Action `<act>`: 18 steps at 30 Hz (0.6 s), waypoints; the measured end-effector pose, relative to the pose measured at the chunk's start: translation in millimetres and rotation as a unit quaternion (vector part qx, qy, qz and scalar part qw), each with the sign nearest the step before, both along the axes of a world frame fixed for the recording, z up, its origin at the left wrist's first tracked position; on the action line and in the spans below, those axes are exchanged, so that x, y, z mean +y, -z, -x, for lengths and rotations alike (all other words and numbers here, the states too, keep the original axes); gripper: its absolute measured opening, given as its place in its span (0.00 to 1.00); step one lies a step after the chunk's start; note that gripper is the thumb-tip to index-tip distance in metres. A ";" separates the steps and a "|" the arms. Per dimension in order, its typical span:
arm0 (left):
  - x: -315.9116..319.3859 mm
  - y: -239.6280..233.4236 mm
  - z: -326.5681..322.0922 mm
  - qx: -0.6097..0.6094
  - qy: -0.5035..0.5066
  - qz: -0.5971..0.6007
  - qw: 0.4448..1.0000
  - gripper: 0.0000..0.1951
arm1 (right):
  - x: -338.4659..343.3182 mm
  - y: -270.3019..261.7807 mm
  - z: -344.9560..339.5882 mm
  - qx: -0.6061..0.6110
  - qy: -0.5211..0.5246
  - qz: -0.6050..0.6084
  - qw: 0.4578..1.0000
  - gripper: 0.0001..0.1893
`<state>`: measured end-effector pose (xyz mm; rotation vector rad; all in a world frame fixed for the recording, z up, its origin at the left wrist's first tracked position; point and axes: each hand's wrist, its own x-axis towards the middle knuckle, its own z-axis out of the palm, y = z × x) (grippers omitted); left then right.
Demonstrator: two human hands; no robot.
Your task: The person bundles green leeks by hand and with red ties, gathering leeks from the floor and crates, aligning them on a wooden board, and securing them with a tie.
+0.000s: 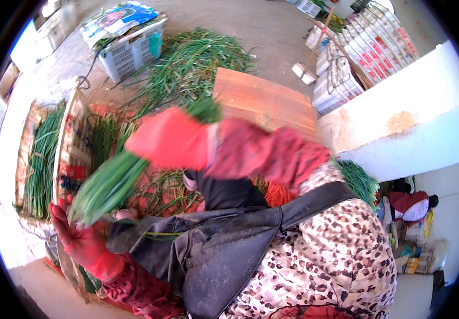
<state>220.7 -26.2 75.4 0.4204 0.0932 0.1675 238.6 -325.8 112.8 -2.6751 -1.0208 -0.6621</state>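
Note:
My right hand (169,137), in a red glove, is closed around a bunch of long, chive-like greens (108,183). Motion blurs both hand and bunch. Lower left, my left hand (84,243), also gloved in red, holds its fingers apart around the near ends of the greens; whether they touch is unclear. A dark apron (229,255) covers my lap. Under the bunch, loose leaf scraps (167,191) litter a red surface. More greens (104,137) stand beside an upright plastic crate wall (74,145), partly hidden by my right hand.
Past the crate wall lie bundled greens (42,163). A white crate (134,54) stands near a large heap of greens (201,60). A wooden board (261,99) lies close to my right arm. Stacked crates (377,44), a white wall (408,115) and another person (410,207) are at right.

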 end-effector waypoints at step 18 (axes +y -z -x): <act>-39.6 134.9 44.9 0.352 0.187 -0.239 0.885 0.21 | -341.7 235.9 107.3 0.265 0.623 -0.064 0.734 0.09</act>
